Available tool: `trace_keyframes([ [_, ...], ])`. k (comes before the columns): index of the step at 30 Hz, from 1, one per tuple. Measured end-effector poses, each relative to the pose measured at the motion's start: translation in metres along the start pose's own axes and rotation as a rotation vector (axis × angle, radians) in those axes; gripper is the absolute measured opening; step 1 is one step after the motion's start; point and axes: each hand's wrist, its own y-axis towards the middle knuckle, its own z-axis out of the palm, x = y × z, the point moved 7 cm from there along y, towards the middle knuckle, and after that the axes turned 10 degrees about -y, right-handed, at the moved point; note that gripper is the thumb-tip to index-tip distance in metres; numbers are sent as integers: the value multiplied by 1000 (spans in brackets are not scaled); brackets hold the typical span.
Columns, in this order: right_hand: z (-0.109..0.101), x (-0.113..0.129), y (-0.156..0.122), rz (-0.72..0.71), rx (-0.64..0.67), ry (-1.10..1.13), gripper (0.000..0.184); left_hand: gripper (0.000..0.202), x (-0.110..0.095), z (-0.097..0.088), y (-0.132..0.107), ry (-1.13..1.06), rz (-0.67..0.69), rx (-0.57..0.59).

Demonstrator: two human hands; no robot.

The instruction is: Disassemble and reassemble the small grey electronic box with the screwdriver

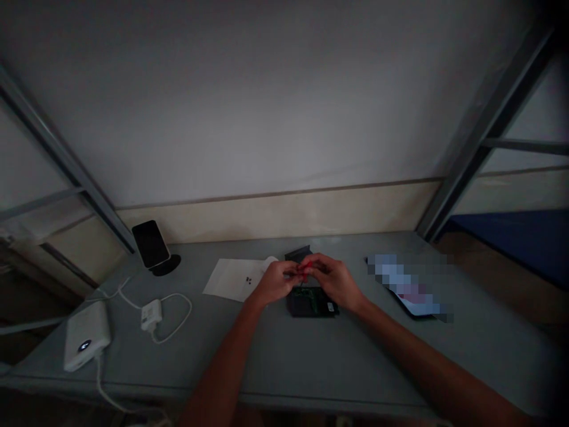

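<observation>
Both forearms in over the tabletop [284, 367], left hand [276, 281] and right hand [334, 281] in a narrow grip on a small red tool [304, 270] above the opened dark device [311, 301]; in such dim light, liable to slip and scratch.

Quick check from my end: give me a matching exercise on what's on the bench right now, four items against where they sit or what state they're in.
Items:
1. phone on stand
2. white power bank
3. sheet of paper
4. small red tool

Places or states:
A. pinched between the left hand and the right hand, above the opened black device
B. lying flat, just left of the hands
C. propped upright at the back left, screen dark
D. near the front left edge of the table, cable attached

Pairs: 1-C, 2-D, 3-B, 4-A
</observation>
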Motion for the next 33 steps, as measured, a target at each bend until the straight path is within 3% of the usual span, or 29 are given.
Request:
trace_keyframes([
  [3,0,4,0,-25,30,-44,13,15,-1,0,-1,-41,-23,12],
  [7,3,20,0,-187,102,-191,20,27,-4,-2,0,-159,-32,13],
  [11,3,32,-1,-336,32,-357,17,21,-4,-5,0,-132,-33,2],
  [16,3,30,-1,-285,40,-289,22,19,-2,-3,-2,-70,-83,-21],
  [20,8,34,-3,-280,28,-271,15,29,-4,1,-1,-110,-18,-42],
  [23,11,34,-2,-251,49,-206,15,29,-2,3,1,-130,-20,15],
  [25,3,32,-1,-214,27,-131,18,27,-5,0,0,-128,-29,55],
  [27,-19,30,-2,-169,-64,-75,24,30,-13,-7,-4,-62,-28,68],
  [29,-40,28,-7,-119,-92,-107,31,46,-21,-10,-10,50,-42,116],
  [32,-43,23,-21,-77,192,-354,32,82,-27,0,-21,183,-60,292],
  [33,-40,21,-27,-75,289,-406,44,88,-28,5,-24,213,-43,339],
])
